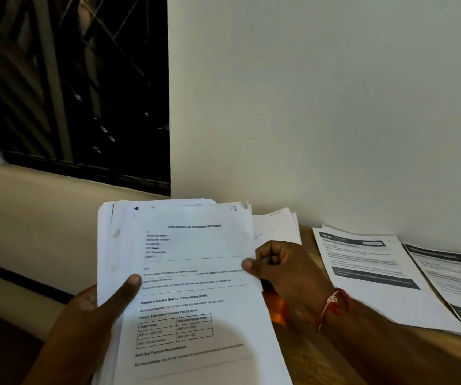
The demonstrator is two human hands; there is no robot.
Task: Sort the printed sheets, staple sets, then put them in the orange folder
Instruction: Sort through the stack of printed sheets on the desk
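Steadying the stack of printed sheets point(108, 245) in the left grip point(84, 315), thumb on top; pinching the top page point(196, 273) by its edge with the right grip point(284, 268), likely to peel it. Just right of the stack, the orange folder point(278, 312).

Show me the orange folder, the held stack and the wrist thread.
orange folder point(278, 312): head view, visible corner behind the stack.
held stack point(190, 273): head view, middle of top sheet.
wrist thread point(332, 300): head view, its knot.

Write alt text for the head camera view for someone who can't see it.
The left hand grips a stack of printed sheets by its left edge while the right hand pinches the right edge of its top sheet. More sheets lie on the wooden table to the right.
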